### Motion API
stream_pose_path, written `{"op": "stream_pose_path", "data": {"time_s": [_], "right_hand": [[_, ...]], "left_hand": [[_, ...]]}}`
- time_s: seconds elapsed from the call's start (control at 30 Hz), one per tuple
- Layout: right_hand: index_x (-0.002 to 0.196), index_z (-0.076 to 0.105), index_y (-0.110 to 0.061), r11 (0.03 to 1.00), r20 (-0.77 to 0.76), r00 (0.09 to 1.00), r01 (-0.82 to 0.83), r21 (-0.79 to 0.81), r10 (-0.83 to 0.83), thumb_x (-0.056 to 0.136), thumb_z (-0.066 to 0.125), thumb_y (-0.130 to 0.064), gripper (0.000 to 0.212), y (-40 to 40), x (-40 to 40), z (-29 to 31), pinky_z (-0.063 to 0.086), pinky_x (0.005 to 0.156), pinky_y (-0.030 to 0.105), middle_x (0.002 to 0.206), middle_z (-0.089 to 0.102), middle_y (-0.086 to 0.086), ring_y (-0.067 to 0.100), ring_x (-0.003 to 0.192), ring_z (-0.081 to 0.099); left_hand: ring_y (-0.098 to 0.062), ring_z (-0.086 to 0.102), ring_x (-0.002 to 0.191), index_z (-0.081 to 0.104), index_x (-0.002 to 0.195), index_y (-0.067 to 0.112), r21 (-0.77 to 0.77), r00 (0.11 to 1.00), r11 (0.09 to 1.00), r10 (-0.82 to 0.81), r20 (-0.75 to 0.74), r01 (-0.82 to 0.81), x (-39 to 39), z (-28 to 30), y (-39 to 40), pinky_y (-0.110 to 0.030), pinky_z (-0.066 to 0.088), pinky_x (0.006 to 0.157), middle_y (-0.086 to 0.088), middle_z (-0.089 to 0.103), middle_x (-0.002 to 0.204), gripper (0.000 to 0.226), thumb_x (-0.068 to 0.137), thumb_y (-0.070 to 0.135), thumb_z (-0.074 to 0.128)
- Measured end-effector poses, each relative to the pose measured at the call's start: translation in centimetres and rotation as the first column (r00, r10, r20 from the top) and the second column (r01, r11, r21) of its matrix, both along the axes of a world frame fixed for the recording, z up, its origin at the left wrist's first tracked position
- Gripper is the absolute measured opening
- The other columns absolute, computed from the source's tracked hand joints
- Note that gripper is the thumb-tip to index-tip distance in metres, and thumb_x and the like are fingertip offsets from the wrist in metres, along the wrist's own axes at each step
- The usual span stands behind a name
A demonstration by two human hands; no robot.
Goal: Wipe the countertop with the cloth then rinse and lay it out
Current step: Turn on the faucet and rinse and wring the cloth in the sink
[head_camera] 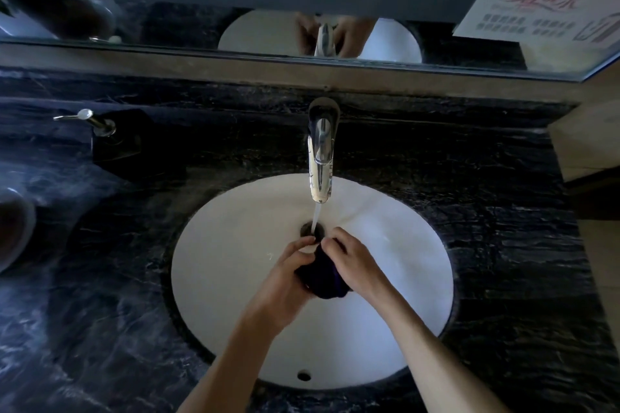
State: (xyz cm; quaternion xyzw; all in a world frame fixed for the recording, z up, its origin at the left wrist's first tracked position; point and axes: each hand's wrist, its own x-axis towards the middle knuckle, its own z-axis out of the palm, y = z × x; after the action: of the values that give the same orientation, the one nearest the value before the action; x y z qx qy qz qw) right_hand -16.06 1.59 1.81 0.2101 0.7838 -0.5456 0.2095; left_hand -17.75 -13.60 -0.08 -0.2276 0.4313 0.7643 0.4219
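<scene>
Both hands, left hand [291, 273] and right hand [352, 260], clamp a bunched dark cloth [323, 275] between them, over the white oval basin [402, 245], just below the stream from the chrome tap [321, 157]. This looks like the rinse; next comes wringing, then spreading it on the black marble countertop [100, 278]. Dim light hides the cloth's folds.
</scene>
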Motion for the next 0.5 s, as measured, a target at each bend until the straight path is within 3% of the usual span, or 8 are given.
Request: {"op": "stream_pose_path", "data": {"time_s": [0.1,0.2,0.3,0.37,0.5], "right_hand": [[0.081,0.058,-0.022,0.99,-0.127,0.983,-0.137,-0.029,0.133,0.095,0.051,-0.022,0.015,0.7,-0.1,0.8,0.043,0.065,0.029,0.078,0.063,0.003,0.01,0.07,0.054],[0.083,0.059,-0.017,0.97,-0.157,0.966,-0.223,-0.1,0.206,0.09,0.056,-0.029,0.015,1.2,-0.6,2.2,0.042,0.064,0.02,0.073,0.06,-0.006,0.006,0.068,0.053],[0.082,0.056,-0.011,0.962,-0.156,0.953,-0.269,-0.035,0.261,0.084,0.06,-0.05,0.039,1.7,-1.2,2.6,0.04,0.061,0.022,0.069,0.056,-0.004,0.007,0.064,0.049],[0.074,0.05,-0.012,0.959,-0.131,0.95,-0.275,0.075,0.283,0.086,0.064,-0.048,0.04,2.1,-1.6,2.5,0.038,0.057,0.022,0.064,0.053,-0.004,0.006,0.058,0.044],[0.071,0.045,-0.013,0.925,-0.101,0.944,-0.281,0.258,0.315,0.084,0.059,-0.041,0.034,2.4,-1.6,2.5,0.045,0.06,0.042,0.065,0.058,0.007,0.023,0.061,0.047]], "left_hand": [[-0.045,0.053,0.132,0.052,0.143,0.013,0.233,0.959,0.931,-0.282,-0.03,0.281,-0.7,0.7,-1.7,-0.062,0.043,0.108,-0.022,0.056,0.143,0.062,0.083,0.015,0.072],[-0.043,0.054,0.127,0.052,0.141,0.01,0.342,0.894,0.829,-0.436,-0.1,0.442,-1.2,1.9,-1.4,-0.055,0.043,0.111,-0.021,0.058,0.137,0.069,0.081,0.022,0.082],[-0.031,0.061,0.114,0.053,0.136,0.007,0.28,0.845,0.797,-0.51,-0.162,0.535,-1.4,3.3,-0.1,-0.036,0.053,0.097,-0.017,0.063,0.125,0.08,0.071,0.037,0.089],[-0.022,0.065,0.103,0.055,0.131,0.005,0.236,0.833,0.798,-0.537,-0.137,0.554,-1.4,3.7,0.6,-0.029,0.055,0.087,-0.012,0.066,0.117,0.08,0.068,0.038,0.09],[-0.014,0.063,0.081,0.065,0.112,0.006,0.168,0.829,0.82,-0.559,0.029,0.547,-0.8,3.7,1.7,-0.021,0.053,0.07,-0.007,0.067,0.098,0.045,0.075,0.017,0.087]]}}
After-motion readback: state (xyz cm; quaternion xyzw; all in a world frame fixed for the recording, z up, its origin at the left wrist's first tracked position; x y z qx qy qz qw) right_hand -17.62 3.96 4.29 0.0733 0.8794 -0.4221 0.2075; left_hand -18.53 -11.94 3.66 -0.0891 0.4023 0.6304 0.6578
